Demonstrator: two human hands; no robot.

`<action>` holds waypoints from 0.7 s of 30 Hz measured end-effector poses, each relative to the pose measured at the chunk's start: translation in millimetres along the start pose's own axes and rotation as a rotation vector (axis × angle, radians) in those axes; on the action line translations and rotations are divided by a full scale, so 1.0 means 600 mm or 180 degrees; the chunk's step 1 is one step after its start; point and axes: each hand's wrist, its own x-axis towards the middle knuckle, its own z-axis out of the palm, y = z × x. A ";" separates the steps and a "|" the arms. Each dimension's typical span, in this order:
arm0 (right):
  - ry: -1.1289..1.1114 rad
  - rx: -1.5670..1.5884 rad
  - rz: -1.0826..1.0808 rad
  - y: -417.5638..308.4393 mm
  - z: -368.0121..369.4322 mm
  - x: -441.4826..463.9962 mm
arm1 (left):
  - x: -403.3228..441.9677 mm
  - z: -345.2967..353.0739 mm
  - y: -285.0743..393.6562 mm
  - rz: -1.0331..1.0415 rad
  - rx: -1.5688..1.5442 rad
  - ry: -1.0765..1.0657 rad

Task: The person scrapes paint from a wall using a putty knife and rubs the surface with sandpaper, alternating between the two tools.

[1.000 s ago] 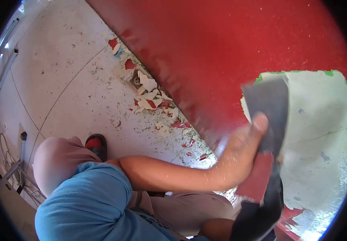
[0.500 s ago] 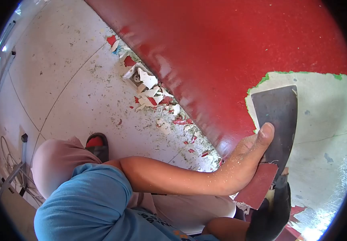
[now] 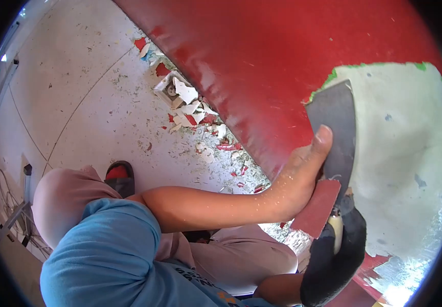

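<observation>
My bare left hand [image 3: 300,176] presses on the wide grey blade of a scraper [image 3: 336,117], thumb along the blade. A dark red rectangular piece [image 3: 317,209], perhaps sandpaper, lies between that palm and the tool. In a black glove, my right hand [image 3: 336,256] is closed around the scraper's pale handle [image 3: 337,229]. The blade's end rests at the upper left edge of a bare, pale greenish patch [image 3: 400,133], where green traces border the red painted surface [image 3: 262,56]. The left hand's other fingers are hidden behind the blade.
Paint flakes [image 3: 185,92] and dust lie on the pale tiled floor [image 3: 83,66] along the red surface's edge, around a socket box [image 3: 167,89]. Metal frame legs [image 3: 14,220] and a cable [image 3: 7,197] are at the left. A sandalled foot [image 3: 120,176] is on the floor.
The blade has shifted from inside the pale patch back to its left edge, and both hands have moved up and left with it. The camera view has also shifted slightly.
</observation>
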 end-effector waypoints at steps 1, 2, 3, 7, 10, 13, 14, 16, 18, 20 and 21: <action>0.0129 -0.0223 0.0107 -0.001 -0.001 -0.008 | 0.000 0.002 -0.011 -0.0024 0.0019 -0.0017; 0.0274 -0.0417 0.0200 -0.004 0.004 -0.013 | 0.006 0.000 -0.024 0.0012 0.0064 -0.0051; 0.0283 -0.0380 0.0192 -0.012 0.012 -0.009 | 0.007 0.003 -0.019 0.0066 0.0093 -0.0057; 0.0469 -0.0094 0.0298 -0.028 0.029 0.002 | -0.006 0.002 -0.001 0.0269 -0.0070 -0.0100; 0.0564 -0.0183 0.0302 -0.035 0.022 -0.011 | -0.004 0.002 -0.007 0.0268 -0.0262 -0.0072; 0.0594 -0.0175 0.0025 -0.031 0.041 0.002 | 0.003 -0.019 0.006 -0.0018 -0.0188 -0.0482; 0.0704 0.0064 0.0028 -0.026 0.046 0.000 | 0.001 -0.009 0.000 -0.0014 -0.0207 -0.0503; 0.0632 0.0203 0.0058 -0.023 0.040 -0.005 | -0.002 0.016 -0.015 0.0587 -0.0349 0.0090; 0.0611 -0.0316 -0.0312 -0.027 0.034 0.003 | 0.003 -0.001 -0.016 0.0680 -0.0084 -0.0006; 0.0613 0.0333 0.0185 -0.033 0.051 0.007 | 0.003 -0.019 0.012 0.0070 -0.0264 -0.0424; 0.0525 0.0400 0.0076 -0.027 0.047 0.007 | -0.003 -0.007 0.012 0.0211 -0.0396 -0.0322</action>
